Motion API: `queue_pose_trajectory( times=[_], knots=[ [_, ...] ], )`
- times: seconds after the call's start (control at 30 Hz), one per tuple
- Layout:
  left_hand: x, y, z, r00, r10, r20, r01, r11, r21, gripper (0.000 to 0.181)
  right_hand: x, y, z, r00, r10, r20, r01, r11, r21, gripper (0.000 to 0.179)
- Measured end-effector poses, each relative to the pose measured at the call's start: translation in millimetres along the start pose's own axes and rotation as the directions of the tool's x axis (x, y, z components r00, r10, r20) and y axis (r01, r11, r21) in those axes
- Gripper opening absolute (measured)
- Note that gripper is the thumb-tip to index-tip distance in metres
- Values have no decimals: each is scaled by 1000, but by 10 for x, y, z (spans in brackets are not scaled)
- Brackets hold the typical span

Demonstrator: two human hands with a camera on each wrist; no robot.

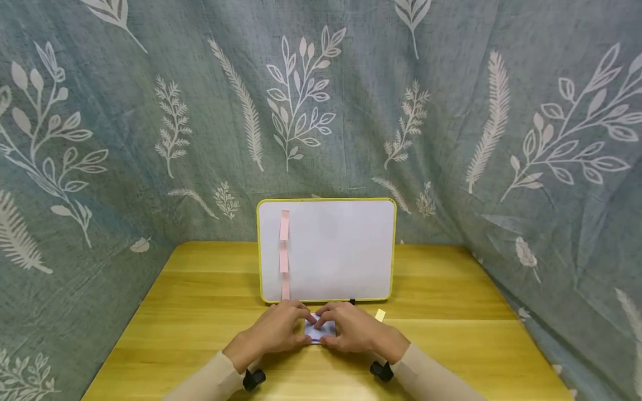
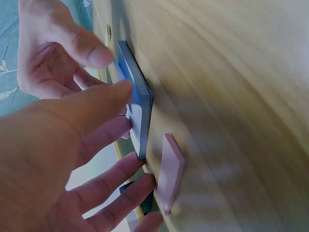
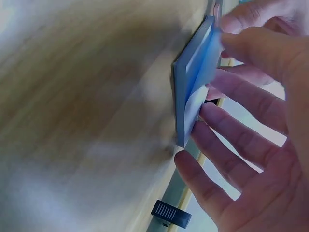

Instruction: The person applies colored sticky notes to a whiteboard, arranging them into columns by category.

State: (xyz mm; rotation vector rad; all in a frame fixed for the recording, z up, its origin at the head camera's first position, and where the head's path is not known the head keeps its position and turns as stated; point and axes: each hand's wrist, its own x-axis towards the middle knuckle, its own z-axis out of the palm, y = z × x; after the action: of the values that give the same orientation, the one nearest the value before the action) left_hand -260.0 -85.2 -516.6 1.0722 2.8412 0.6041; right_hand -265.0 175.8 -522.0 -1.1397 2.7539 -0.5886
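Note:
A pad of pale blue sticky notes (image 1: 319,333) lies on the table between the two hands. Its top blue sheet (image 3: 206,60) is raised and bent over the pad in the right wrist view. My left hand (image 1: 281,328) is at the pad's left side, its thumb (image 2: 118,94) and index finger pinching that blue sheet. From the other side my right hand (image 1: 353,328) pinches the same sheet with thumb (image 3: 241,43) and index finger. The other fingers of both hands are spread along the pad. A pink sticky pad (image 2: 170,174) lies by the left fingertips, hidden in the head view.
A yellow-framed whiteboard (image 1: 341,250) stands behind the hands, with a column of pink paper strips (image 1: 284,259) on its left part. A yellow sticky pad (image 1: 380,315) lies beyond the right hand. Black feet (image 3: 171,214) show under the board. Patterned curtains (image 1: 361,139) surround the wooden table (image 1: 200,289).

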Motion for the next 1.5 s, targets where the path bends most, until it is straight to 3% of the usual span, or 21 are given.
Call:
queue_pose_trajectory(
  times=[0.23,0.33,0.53,0.7,0.93,1.5],
  knots=[
    [29,-7,50,996,-11,-93,9,1000,-17,12,23,-19,33,997,-18,-74,13,998,-64,18],
    [39,-11,83,991,-24,-131,24,1000,1,18,42,-38,46,990,-18,-140,9,998,-68,11],
    [38,-31,106,983,-67,-171,64,998,-24,41,99,-61,54,965,76,-250,-76,997,10,10],
    [19,-51,93,980,-105,-170,92,992,-83,48,155,-65,61,948,112,-298,-109,994,28,9],
    [15,-69,106,983,-42,-181,35,999,-40,22,212,-63,80,922,161,-353,-163,986,24,9],
    [22,6,100,988,-94,-123,86,994,-73,12,315,-43,-60,889,263,-375,-281,960,7,7]
  ],
)
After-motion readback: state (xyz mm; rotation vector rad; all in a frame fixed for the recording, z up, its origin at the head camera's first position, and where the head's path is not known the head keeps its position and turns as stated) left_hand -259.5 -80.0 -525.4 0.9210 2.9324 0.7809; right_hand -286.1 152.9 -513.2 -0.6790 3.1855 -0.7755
